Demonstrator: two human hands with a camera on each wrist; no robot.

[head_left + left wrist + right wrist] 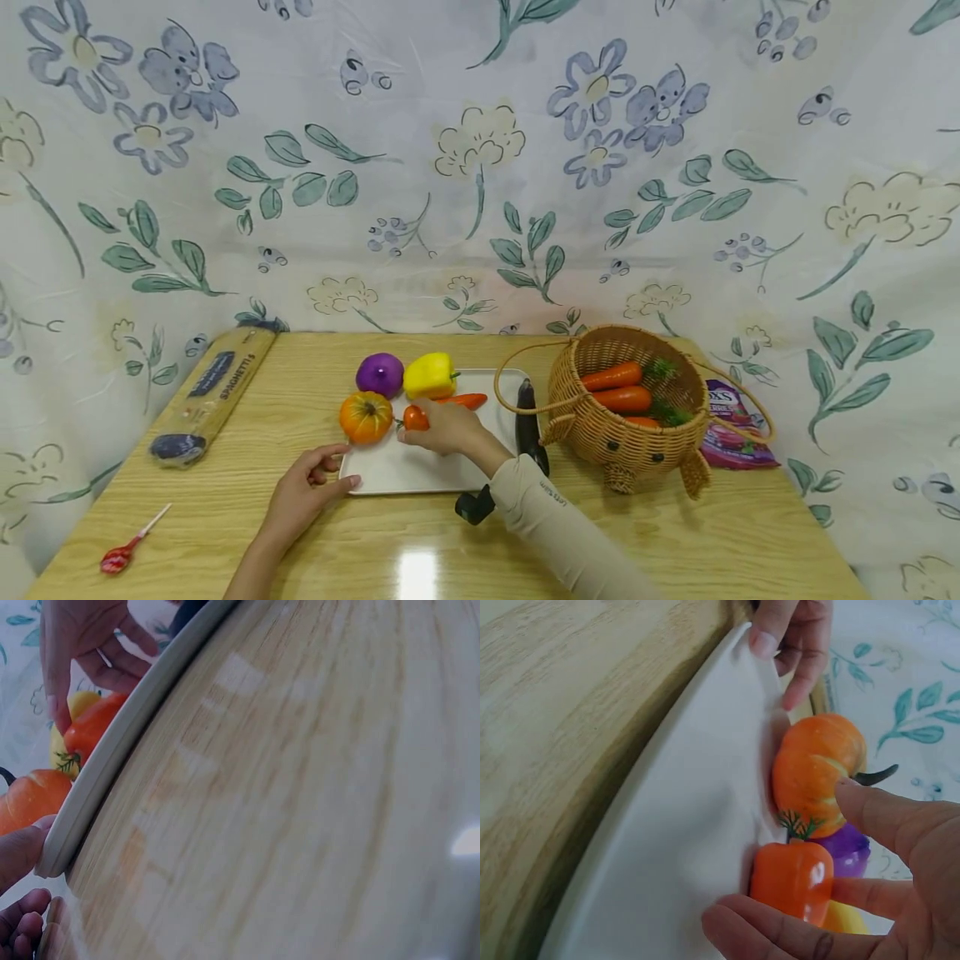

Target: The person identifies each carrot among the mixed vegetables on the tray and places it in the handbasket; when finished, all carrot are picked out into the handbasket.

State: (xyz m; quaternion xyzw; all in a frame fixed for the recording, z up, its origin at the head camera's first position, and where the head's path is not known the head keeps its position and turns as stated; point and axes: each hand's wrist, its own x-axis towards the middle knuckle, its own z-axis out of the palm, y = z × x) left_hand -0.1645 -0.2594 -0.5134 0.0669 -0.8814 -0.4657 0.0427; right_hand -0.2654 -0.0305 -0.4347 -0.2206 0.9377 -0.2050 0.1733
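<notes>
A white tray lies on the table, and my left hand grips its front left corner, with the thumb on the rim. Over the tray, my right hand has its fingers spread around an orange carrot with green fronds. In the right wrist view the thumb stands apart from the carrot, near the pumpkin. Behind the carrot are a purple onion and a yellow bell pepper. The middle of the carrot is hidden by my right hand in the head view.
A long dark vegetable lies at the tray's right side. Beyond it stands a wicker basket holding several carrots, with a purple snack bag behind. At left are a spaghetti pack and a red lollipop.
</notes>
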